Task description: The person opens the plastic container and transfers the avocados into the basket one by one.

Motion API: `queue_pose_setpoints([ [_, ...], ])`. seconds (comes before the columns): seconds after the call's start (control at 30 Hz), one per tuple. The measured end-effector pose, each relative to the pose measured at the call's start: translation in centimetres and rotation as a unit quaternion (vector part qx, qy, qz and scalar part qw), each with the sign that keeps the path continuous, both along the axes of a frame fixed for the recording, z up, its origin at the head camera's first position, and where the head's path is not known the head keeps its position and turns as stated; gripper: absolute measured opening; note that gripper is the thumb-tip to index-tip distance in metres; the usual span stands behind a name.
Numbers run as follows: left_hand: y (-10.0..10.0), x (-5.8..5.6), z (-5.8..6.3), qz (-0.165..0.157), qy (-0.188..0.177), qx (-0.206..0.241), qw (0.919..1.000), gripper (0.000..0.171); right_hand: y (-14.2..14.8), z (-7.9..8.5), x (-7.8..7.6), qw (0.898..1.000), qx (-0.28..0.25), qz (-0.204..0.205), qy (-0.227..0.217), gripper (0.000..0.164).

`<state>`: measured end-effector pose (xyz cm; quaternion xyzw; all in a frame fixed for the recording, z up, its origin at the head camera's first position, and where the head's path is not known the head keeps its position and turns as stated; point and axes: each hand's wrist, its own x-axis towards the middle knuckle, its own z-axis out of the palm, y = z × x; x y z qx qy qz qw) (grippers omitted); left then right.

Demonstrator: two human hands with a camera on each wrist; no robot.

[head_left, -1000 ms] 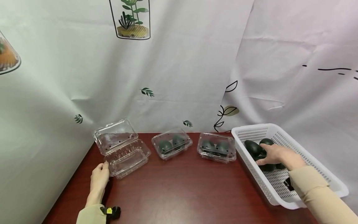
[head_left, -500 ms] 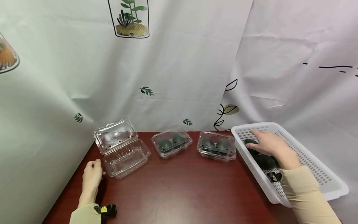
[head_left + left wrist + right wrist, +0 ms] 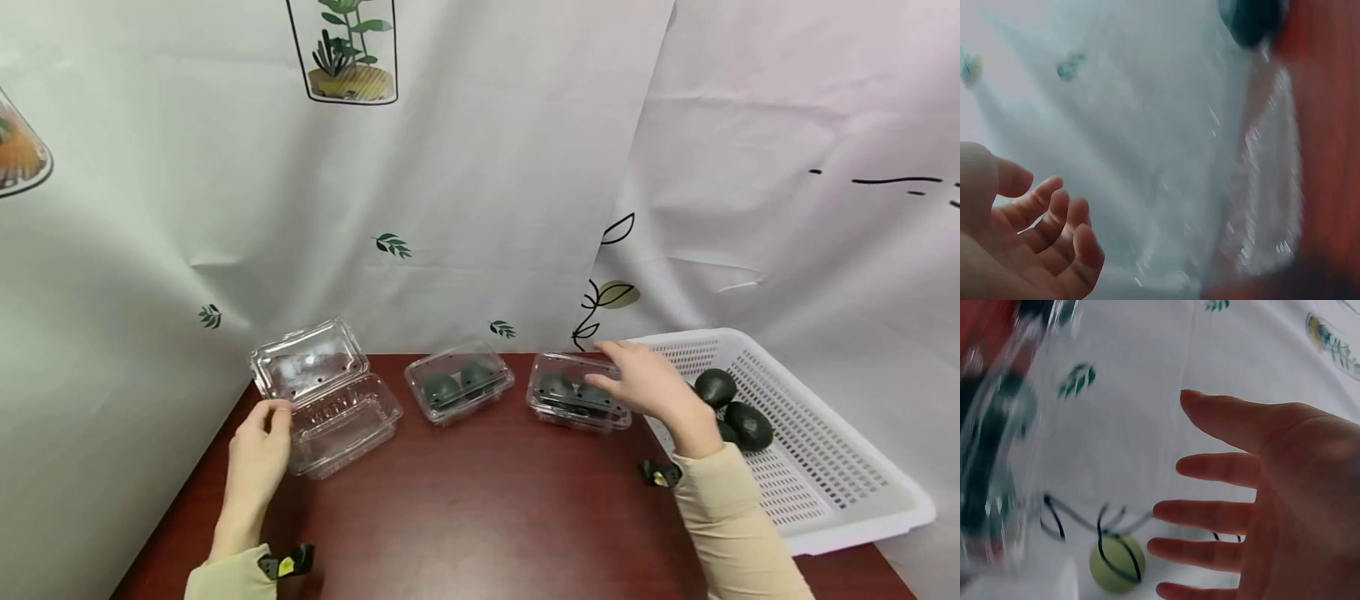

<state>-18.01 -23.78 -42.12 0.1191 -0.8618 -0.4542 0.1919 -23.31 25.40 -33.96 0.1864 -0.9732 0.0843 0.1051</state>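
Observation:
In the head view my left hand [image 3: 258,454] is raised beside an open clear plastic clamshell box [image 3: 345,429] at the table's left. The left wrist view shows its fingers [image 3: 1054,212] loosely bent and holding nothing. My right hand [image 3: 654,387], fingers [image 3: 1204,515] spread in the right wrist view, hovers between a closed clamshell [image 3: 577,392] and the white basket [image 3: 832,483]; it too is bare of any object. Dark green avocados [image 3: 748,427] lie in the basket. A pair fills that closed clamshell, and a second closed clamshell [image 3: 459,383] contains another pair.
The dark red table [image 3: 465,517] spans the foreground. A white printed cloth [image 3: 487,167] hangs directly behind the boxes and at both sides. The basket stands at the right, its perforated wall beside the right forearm.
My right hand has left the basket and moved left, carrying nothing. My left hand drew back from the open clamshell, then rose towards its hinge side. The boxes have stayed put.

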Motion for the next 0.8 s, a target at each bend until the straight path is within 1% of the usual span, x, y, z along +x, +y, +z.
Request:
queue_pose_setpoints([
  [0.07,1.3,0.2,0.5,-0.018,0.014,-0.003,0.9997,0.036,-1.4,-0.5,-0.4,1.000,-0.012,0.021,0.010,0.056],
  [0.13,2.6,0.1,0.7,-0.039,0.020,-0.002,0.9990,0.033,-2.6,-1.0,-0.7,0.999,-0.022,0.033,0.016,0.053],
  [0.27,5.0,-0.6,0.6,-0.072,0.021,0.008,0.9972,0.029,-5.0,-2.0,-1.0,0.998,-0.046,0.044,0.019,0.048],
  [0.43,7.3,-2.2,-0.4,-0.097,0.020,0.024,0.9948,0.023,-7.6,-3.2,-1.4,0.996,-0.074,0.058,0.009,0.047],
  [0.53,8.7,-3.0,-1.2,-0.121,0.010,0.067,0.9904,0.021,-9.0,-4.0,-1.6,0.993,-0.092,0.069,0.001,0.046],
  [0.63,10.1,-3.7,-2.1,-0.135,-0.007,0.113,0.9844,0.020,-10.2,-4.8,-1.9,0.991,-0.104,0.081,-0.004,0.044],
  [0.67,10.6,-3.9,-2.4,-0.138,-0.014,0.131,0.9816,0.020,-10.7,-5.0,-2.0,0.990,-0.108,0.085,-0.007,0.043],
  [0.7,11.0,-4.1,-2.7,-0.138,-0.019,0.140,0.9804,0.020,-11.0,-5.2,-2.1,0.990,-0.111,0.089,-0.012,0.043],
  [0.8,12.4,-4.5,-3.5,-0.131,-0.026,0.147,0.9800,0.023,-12.2,-5.7,-2.0,0.986,-0.130,0.096,-0.028,0.042],
])
